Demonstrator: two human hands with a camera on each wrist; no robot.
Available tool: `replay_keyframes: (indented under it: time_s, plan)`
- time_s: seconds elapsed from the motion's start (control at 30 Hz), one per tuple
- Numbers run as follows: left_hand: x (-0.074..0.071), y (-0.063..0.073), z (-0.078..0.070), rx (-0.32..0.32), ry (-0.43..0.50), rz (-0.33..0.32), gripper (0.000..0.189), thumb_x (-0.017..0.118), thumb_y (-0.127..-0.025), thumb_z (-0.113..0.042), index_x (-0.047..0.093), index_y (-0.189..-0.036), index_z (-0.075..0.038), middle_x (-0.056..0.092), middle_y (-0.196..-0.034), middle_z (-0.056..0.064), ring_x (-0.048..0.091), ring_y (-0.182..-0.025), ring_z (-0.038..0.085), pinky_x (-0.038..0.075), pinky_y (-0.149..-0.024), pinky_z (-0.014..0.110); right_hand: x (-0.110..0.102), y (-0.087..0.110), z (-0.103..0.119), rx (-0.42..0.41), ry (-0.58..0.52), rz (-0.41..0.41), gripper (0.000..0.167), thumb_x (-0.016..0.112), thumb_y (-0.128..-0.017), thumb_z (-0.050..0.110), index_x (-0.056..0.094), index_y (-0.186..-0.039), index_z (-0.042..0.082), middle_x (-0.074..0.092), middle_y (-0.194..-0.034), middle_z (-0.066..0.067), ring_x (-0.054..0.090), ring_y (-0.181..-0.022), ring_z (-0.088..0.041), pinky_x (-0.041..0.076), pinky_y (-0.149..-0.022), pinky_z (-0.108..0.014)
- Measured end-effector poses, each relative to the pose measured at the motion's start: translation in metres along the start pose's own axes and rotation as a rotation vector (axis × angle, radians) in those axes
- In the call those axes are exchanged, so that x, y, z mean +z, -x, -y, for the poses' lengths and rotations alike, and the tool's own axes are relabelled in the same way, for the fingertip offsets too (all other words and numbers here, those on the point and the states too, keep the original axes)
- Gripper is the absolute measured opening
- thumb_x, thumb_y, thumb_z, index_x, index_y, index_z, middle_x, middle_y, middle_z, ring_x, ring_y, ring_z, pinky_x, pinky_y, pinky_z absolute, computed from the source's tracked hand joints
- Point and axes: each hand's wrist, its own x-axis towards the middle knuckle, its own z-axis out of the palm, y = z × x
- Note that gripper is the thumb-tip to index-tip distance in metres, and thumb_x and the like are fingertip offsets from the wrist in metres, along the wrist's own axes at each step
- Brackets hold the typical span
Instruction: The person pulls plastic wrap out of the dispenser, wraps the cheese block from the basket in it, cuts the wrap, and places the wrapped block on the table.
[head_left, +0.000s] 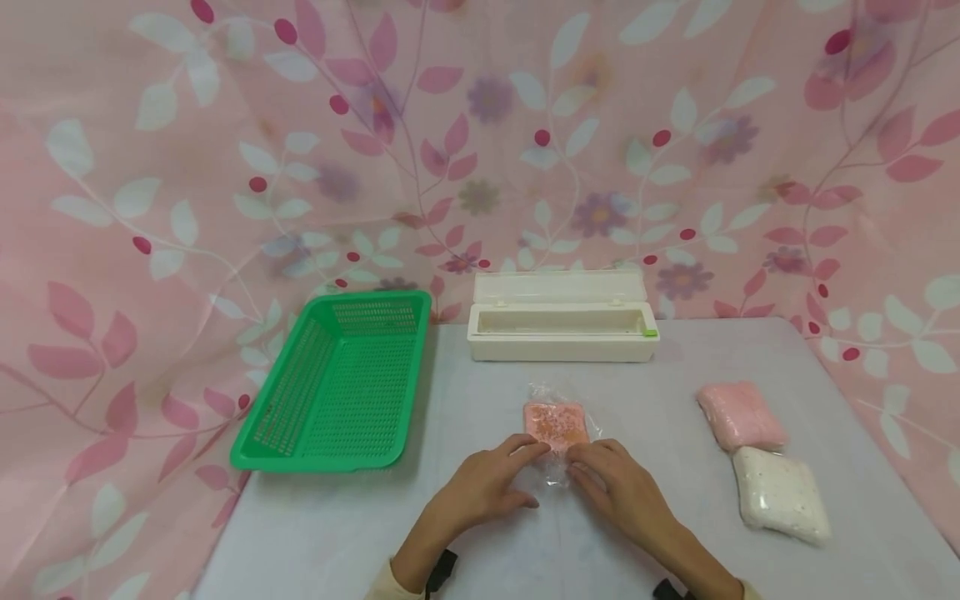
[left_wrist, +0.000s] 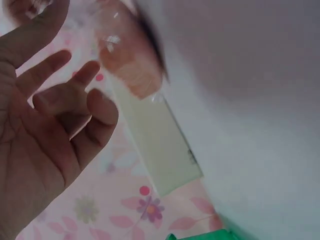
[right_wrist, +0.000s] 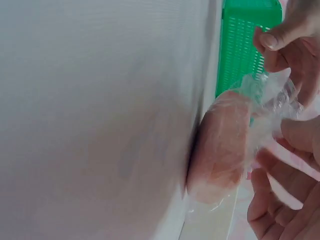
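Observation:
A pink square block (head_left: 557, 425) with a speckled orange-brown top lies on the table in loose clear plastic film (right_wrist: 272, 102). My left hand (head_left: 487, 483) is at its near left corner, fingertips by the film, thumb held apart from the fingers. At the near right corner, my right hand (head_left: 618, 487) has its fingertips at the film's near edge. The right wrist view shows the film bunched up between both hands, with a gap between the right thumb and forefinger. In the left wrist view, the left fingers (left_wrist: 65, 100) are loosely bent around nothing.
A green plastic basket (head_left: 408, 392) stands at the left. Behind the block is a long white film dispenser box (head_left: 562, 348), lid raised, with a green slider. To the right lie a wrapped pink block (head_left: 742, 415) and a wrapped white block (head_left: 782, 493). Floral cloth hangs behind.

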Motion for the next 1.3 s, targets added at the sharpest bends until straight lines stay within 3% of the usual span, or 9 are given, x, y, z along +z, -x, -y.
replay_keyframes:
  time_s: [0.13,0.23,0.37,0.57,0.63,0.73,0.97,1.13,1.3]
  plan:
    - [0.016,-0.001,-0.002,0.015,-0.088,-0.112,0.065,0.081,-0.076,-0.048,0.058,-0.131,-0.023,0.056,-0.128,-0.004,0.046,-0.058,-0.002,0.039,-0.052,0.013,0.000,-0.002,0.003,0.076,0.032,0.036,0.022,0.077,-0.086,0.018,0.067,-0.104,0.026,0.068,-0.100,0.016,0.059,-0.100,-0.010,0.054,-0.071,-0.034]
    - [0.024,-0.003,-0.006,0.035,-0.168,-0.200,0.060,0.079,-0.073,-0.055,0.061,-0.121,-0.024,0.059,-0.117,-0.004,0.036,-0.051,-0.001,0.031,-0.045,0.012,0.000,-0.003,0.005,0.087,0.064,0.050,0.020,0.075,-0.088,0.019,0.066,-0.105,0.025,0.069,-0.099,0.015,0.060,-0.100,-0.013,0.053,-0.071,-0.036]
    - [0.028,-0.009,-0.013,0.041,-0.251,-0.264,0.054,0.076,-0.073,-0.058,0.061,-0.112,-0.023,0.060,-0.103,-0.005,0.032,-0.048,0.000,0.026,-0.041,0.014,0.001,-0.006,0.007,0.083,0.105,0.043,0.018,0.074,-0.089,0.018,0.065,-0.105,0.023,0.070,-0.091,0.013,0.061,-0.096,-0.015,0.052,-0.068,-0.036]
    - [0.025,-0.017,-0.016,-0.008,-0.242,-0.319,0.012,0.075,-0.086,-0.023,0.064,-0.091,-0.022,0.064,-0.084,-0.006,0.044,-0.051,0.004,0.028,-0.043,0.018,0.003,-0.012,0.008,0.086,0.126,0.029,0.016,0.072,-0.090,0.016,0.066,-0.104,0.020,0.069,-0.082,0.005,0.064,-0.082,-0.017,0.049,-0.060,-0.033]
    - [0.024,-0.020,-0.013,-0.035,-0.198,-0.329,0.010,0.072,-0.087,-0.015,0.064,-0.086,-0.021,0.061,-0.074,-0.007,0.043,-0.051,0.004,0.028,-0.044,0.019,0.004,-0.015,0.008,0.099,0.114,0.041,0.014,0.072,-0.090,0.016,0.066,-0.102,0.019,0.067,-0.080,0.004,0.063,-0.079,-0.017,0.048,-0.059,-0.032]
    - [0.023,-0.023,-0.010,-0.067,-0.141,-0.330,0.013,0.071,-0.090,-0.016,0.062,-0.082,-0.020,0.054,-0.064,-0.009,0.039,-0.052,0.003,0.027,-0.045,0.018,0.005,-0.020,0.007,0.143,0.098,0.082,0.011,0.072,-0.091,0.018,0.066,-0.100,0.019,0.065,-0.078,0.006,0.061,-0.077,-0.015,0.046,-0.058,-0.030]
    - [0.021,-0.035,-0.003,-0.149,-0.041,-0.342,0.017,0.068,-0.093,-0.015,0.059,-0.078,-0.017,0.044,-0.058,-0.011,0.034,-0.050,0.003,0.026,-0.045,0.018,0.004,-0.028,0.001,0.210,0.087,0.160,0.022,0.078,-0.086,0.024,0.065,-0.103,0.017,0.060,-0.078,0.005,0.052,-0.067,-0.011,0.043,-0.055,-0.028]
    - [0.023,-0.043,-0.004,-0.221,-0.021,-0.299,0.019,0.068,-0.092,-0.017,0.058,-0.076,-0.017,0.042,-0.057,-0.011,0.033,-0.049,0.003,0.026,-0.046,0.019,0.008,-0.031,-0.005,0.284,0.069,0.146,0.021,0.078,-0.085,0.022,0.062,-0.096,0.015,0.048,-0.065,0.008,0.042,-0.056,-0.008,0.036,-0.050,-0.026]
    - [0.031,-0.052,-0.002,-0.274,-0.060,-0.263,0.022,0.072,-0.087,-0.018,0.053,-0.077,-0.017,0.038,-0.056,-0.010,0.031,-0.049,0.004,0.024,-0.044,0.021,0.011,-0.037,-0.003,0.404,0.022,0.191,0.020,0.077,-0.083,0.018,0.058,-0.084,0.015,0.042,-0.056,0.009,0.038,-0.051,-0.010,0.031,-0.048,-0.028]
